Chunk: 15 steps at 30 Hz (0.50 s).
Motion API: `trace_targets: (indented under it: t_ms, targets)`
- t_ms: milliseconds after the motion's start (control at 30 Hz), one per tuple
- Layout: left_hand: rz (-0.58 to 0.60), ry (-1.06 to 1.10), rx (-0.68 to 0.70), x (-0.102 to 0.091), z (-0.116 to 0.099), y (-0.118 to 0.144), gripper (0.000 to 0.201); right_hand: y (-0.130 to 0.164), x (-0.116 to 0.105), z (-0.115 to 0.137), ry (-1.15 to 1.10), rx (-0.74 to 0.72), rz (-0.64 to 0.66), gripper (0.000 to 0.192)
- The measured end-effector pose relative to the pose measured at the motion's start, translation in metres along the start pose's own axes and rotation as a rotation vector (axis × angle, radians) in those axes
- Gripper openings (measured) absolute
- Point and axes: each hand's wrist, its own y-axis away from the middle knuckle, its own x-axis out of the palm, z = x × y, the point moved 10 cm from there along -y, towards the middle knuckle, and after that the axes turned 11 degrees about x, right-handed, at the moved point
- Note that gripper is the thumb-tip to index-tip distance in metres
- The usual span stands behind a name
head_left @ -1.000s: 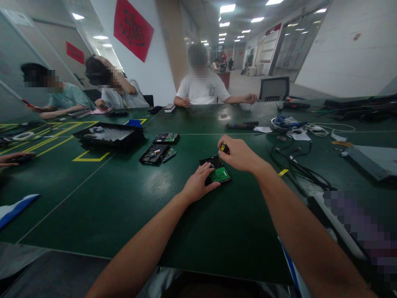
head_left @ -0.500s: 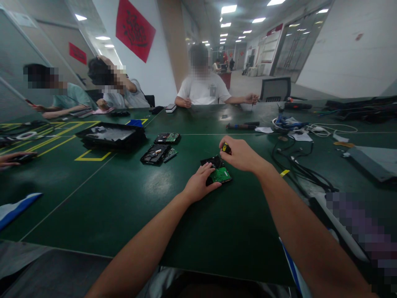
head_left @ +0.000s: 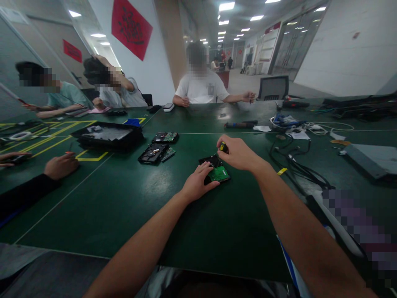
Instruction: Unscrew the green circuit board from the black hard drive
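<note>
A black hard drive (head_left: 214,169) with a green circuit board lies flat on the dark green table (head_left: 130,207) in front of me. My left hand (head_left: 197,184) rests on its near left edge, fingers spread over the casing. Above the drive's far side, my right hand (head_left: 237,154) is closed around a small screwdriver (head_left: 223,147) with a yellow and black handle, its tip pointing down onto the drive. The tip itself is hidden by my fingers.
Two more opened drives (head_left: 158,151) and a black tray (head_left: 107,135) lie to the left. Cables (head_left: 294,163) run at the right, beside a grey panel (head_left: 370,155). A person's dark-sleeved hand (head_left: 60,165) rests at the left. Other people sit along the far edge.
A dark-sleeved arm and hand have come into view on the table at the left. My own hands stay on the drive and screwdriver, almost unmoved.
</note>
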Motion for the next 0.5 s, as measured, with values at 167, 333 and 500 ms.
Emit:
trace_targets:
  t_ms: [167,333,500]
  targets:
    - [0.006,0.003,-0.009,-0.0010,0.0000,-0.0002,0.068,0.0001,0.0001,0.0009,0.016,-0.002,-0.005,0.015]
    - [0.012,0.003,-0.013,-0.0011,-0.0003,-0.0007,0.067,0.0001,-0.0007,0.0031,0.024,0.004,0.001,0.014]
    - [0.009,0.003,-0.010,-0.0007,-0.0004,-0.0007,0.068,0.0002,-0.0008,0.0042,0.035,0.022,0.011,0.015]
